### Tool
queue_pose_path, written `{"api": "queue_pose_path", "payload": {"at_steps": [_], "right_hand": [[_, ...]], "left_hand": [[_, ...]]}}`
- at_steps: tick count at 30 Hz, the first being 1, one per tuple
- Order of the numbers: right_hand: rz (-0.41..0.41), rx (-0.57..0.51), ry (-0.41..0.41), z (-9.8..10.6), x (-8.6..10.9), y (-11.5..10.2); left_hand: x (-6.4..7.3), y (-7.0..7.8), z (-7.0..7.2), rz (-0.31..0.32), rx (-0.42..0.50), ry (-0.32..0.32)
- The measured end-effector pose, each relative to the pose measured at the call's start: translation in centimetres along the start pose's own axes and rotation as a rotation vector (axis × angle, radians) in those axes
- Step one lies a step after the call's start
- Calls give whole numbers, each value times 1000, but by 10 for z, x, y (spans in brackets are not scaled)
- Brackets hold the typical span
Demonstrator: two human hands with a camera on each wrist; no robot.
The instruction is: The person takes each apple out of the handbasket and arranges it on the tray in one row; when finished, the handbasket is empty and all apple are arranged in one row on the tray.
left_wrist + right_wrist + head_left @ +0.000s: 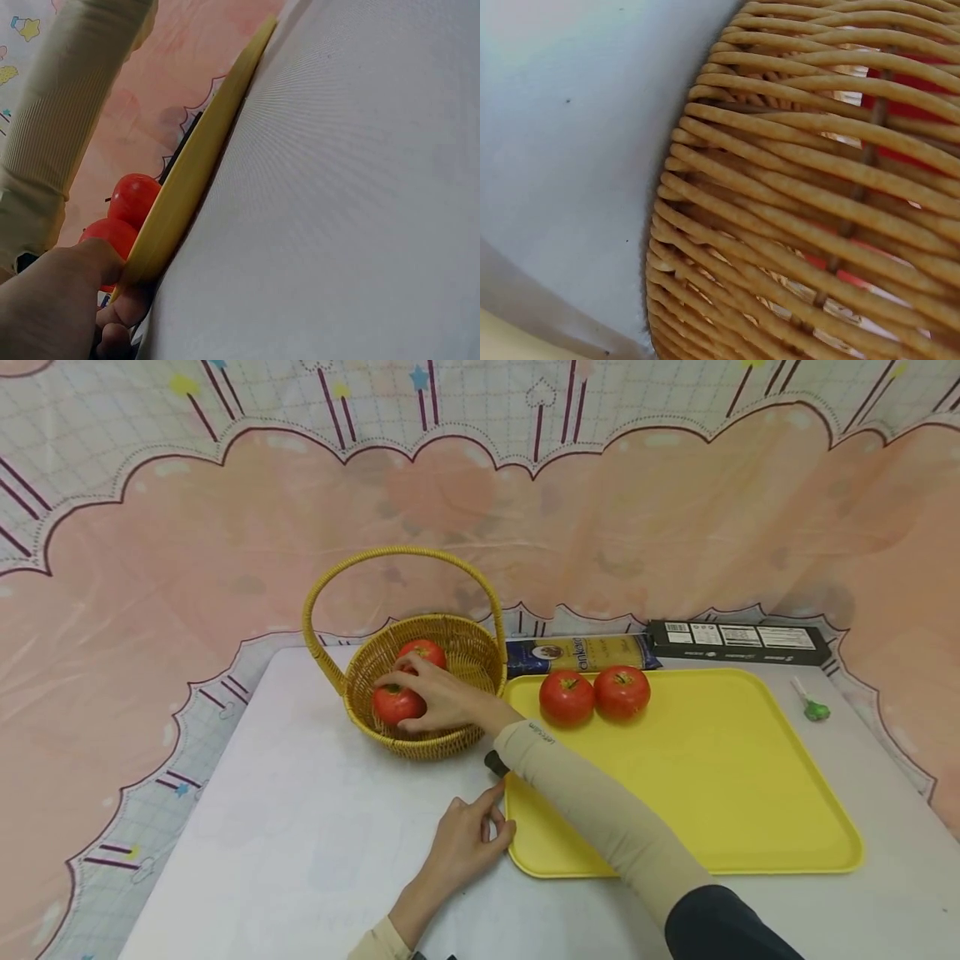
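Observation:
Inside the yellow wicker basket (pixel 450 745), my right hand (pixel 442 697) grips the nearer red tomato (pixel 392 703), thumb on its near side and fingers over its far side. A second tomato (pixel 424 652) lies behind it, partly covered by the fingers. My left hand (pixel 467 842) pinches the left rim of a yellow tray (pixel 720 777); in the left wrist view its thumb is above the rim and curled fingers are below. Two more tomatoes, one left (pixel 566 698) and one right (pixel 622 692), sit side by side at the tray's far left. Basket weave (pixel 802 172) hides the right hand in the right wrist view.
Behind the tray lie a blue and yellow packet (pixel 581 653) and a long black box (pixel 738 642). A green-headed lollipop (pixel 814 710) is on the white table (pixel 285 827) at the right. The basket's tall handle (pixel 401 551) arches up, and my right forearm crosses the tray.

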State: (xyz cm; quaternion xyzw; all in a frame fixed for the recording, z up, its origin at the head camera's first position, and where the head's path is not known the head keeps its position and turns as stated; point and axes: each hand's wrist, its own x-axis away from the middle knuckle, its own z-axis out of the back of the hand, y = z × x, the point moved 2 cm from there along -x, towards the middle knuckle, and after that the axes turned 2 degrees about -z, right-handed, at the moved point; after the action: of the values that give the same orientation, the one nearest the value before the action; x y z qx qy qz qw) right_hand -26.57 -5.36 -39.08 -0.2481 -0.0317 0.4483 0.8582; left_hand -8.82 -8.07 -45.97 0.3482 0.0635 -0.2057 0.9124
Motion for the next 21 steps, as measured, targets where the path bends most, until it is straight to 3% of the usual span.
{"api": "queue_pose_path", "payload": {"at_steps": [21], "right_hand": [[65,-123,142,15,21,6]], "left_hand": [[-1,0,1,-4,4,-8]]}}
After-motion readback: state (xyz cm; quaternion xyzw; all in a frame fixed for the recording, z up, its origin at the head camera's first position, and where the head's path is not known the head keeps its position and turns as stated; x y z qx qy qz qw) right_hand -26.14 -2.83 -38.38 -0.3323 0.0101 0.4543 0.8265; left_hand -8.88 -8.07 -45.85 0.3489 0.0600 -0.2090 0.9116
